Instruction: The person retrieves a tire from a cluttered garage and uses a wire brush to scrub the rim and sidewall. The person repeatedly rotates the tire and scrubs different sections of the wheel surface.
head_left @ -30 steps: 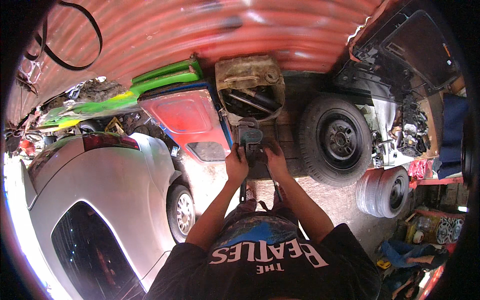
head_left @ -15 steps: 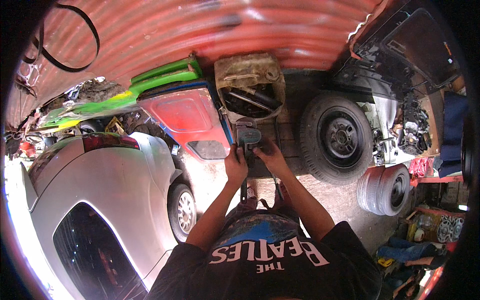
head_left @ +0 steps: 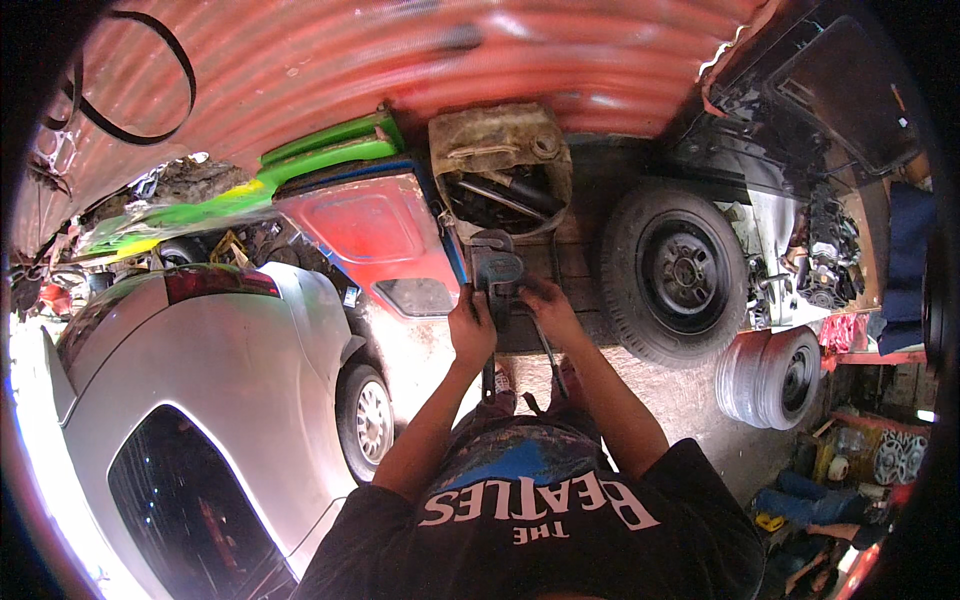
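A large adjustable pipe wrench (head_left: 497, 268) stands in front of me, its worn grey jaw head pointing away and its dark handle running down toward my feet. My left hand (head_left: 472, 325) is closed around the wrench below the head. Close by on the right, my right hand (head_left: 552, 312) is closed, fingertips beside the wrench's head. From under that hand a thin, dark, rod-like piece (head_left: 550, 362) slants down toward my legs; its upper end is hidden by the fingers. Just beyond the wrench sits a cut-open, dirty plastic container (head_left: 500, 150) holding dark, long parts.
Right of the container stands a car wheel with tyre (head_left: 675, 270); farther right are bare rims (head_left: 768, 378) and an engine (head_left: 830, 260). On the left are a red panel (head_left: 375, 230), a green panel (head_left: 330, 148) and a silver car (head_left: 200, 350). Another person's legs (head_left: 815, 500) show lower right.
The wrench's head has tilted slightly, and its jaw shows more clearly. My right hand has shifted a little to the right and upward. The left hand keeps its grip.
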The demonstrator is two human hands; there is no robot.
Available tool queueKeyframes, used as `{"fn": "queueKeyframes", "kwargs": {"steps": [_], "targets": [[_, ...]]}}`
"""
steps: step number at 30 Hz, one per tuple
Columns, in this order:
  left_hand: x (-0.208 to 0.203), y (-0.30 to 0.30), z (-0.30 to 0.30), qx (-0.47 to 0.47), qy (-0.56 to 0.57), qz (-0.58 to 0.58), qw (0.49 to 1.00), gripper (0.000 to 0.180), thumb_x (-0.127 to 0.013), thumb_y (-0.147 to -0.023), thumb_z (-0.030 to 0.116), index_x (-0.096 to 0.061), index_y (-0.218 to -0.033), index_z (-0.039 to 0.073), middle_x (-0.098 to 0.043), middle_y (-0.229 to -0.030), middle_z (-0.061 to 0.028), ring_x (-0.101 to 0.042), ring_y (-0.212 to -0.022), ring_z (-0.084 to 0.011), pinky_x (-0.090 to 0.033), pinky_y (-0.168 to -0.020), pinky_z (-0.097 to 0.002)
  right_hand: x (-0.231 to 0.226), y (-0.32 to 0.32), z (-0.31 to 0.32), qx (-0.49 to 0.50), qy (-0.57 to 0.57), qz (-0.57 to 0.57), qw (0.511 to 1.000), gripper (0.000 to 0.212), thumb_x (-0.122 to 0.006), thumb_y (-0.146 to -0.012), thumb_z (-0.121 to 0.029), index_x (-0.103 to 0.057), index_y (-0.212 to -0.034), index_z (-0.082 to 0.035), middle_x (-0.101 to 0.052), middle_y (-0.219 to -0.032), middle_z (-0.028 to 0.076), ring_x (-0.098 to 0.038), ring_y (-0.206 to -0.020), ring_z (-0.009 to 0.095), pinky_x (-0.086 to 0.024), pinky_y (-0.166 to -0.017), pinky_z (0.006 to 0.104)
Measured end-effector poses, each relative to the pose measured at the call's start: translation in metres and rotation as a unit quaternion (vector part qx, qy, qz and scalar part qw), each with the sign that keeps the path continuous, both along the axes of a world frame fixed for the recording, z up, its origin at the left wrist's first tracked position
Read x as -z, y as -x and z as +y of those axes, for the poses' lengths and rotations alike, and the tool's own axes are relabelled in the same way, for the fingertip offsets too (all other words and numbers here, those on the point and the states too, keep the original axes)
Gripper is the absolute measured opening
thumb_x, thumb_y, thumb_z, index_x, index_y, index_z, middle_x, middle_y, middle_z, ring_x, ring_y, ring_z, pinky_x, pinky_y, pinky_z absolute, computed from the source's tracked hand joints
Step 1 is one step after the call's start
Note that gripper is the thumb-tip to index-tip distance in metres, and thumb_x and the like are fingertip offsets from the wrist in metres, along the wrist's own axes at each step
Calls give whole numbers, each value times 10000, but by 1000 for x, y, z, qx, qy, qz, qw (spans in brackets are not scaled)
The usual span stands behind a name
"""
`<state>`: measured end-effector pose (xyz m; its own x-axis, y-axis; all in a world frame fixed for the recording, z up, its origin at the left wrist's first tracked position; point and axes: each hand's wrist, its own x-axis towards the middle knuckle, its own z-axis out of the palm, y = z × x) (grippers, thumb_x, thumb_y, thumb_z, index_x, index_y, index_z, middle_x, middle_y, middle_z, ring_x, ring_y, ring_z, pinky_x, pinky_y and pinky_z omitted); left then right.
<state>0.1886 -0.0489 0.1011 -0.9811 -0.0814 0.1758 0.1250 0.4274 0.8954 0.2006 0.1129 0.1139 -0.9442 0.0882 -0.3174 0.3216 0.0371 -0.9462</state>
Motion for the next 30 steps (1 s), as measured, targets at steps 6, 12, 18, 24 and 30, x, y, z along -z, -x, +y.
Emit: {"fn": "queueKeyframes", "kwargs": {"steps": [6, 12, 18, 24, 30], "targets": [[-11, 2, 1, 17, -6, 10, 1000, 201, -486, -977, 170, -562, -1027, -9, -601, -736, -273, -610, -683, -482, -453, -579, -511, 18, 5, 0, -23, 68, -23, 997, 657, -689, -882, -403, -504, -1326, 44, -574, -1318, 201, -555, -1197, 282, -407, -1030, 357], [2, 1, 0, 28, 21, -2, 999, 190, -499, -975, 181, -554, -1031, 8, -600, -753, -281, -609, -689, -482, -451, -586, -534, 8, 6, -14, 79, 211, -9, 974, 645, -743, -843, -374, -512, -1295, 24, -600, -1238, 154, -560, -1145, 258, -421, -1007, 356], [11, 0, 4, 5, 14, 8, 1000, 204, -493, -978, 177, -550, -1015, -15, -597, -742, -279, -604, -681, -485, -447, -578, -532, 7, -1, -9, 82, 148, -4, 986, 621, -748, -843, -327, -501, -1303, 10, -606, -1221, 141, -571, -1121, 244, -432, -992, 350], [3, 3, 6, -5, 0, 21, 1000, 192, -491, -972, 158, -549, -1001, -23, -585, -717, -279, -595, -653, -484, -434, -556, -532, 3, -3, -5, 63, 214, -51, 974, 518, -750, -849, -285, -570, -1240, 4, -615, -1227, 129, -580, -1110, 246, -468, -950, 361], [5, 0, 7, 0, 6, 8, 1000, 175, -494, -969, 155, -552, -989, -8, -587, -713, -273, -606, -651, -471, -431, -552, -529, 25, -4, 3, 6, 131, 34, 991, 427, -690, -891, -233, -581, -1230, 2, -630, -1212, 123, -579, -1117, 230, -474, -930, 370]]}}
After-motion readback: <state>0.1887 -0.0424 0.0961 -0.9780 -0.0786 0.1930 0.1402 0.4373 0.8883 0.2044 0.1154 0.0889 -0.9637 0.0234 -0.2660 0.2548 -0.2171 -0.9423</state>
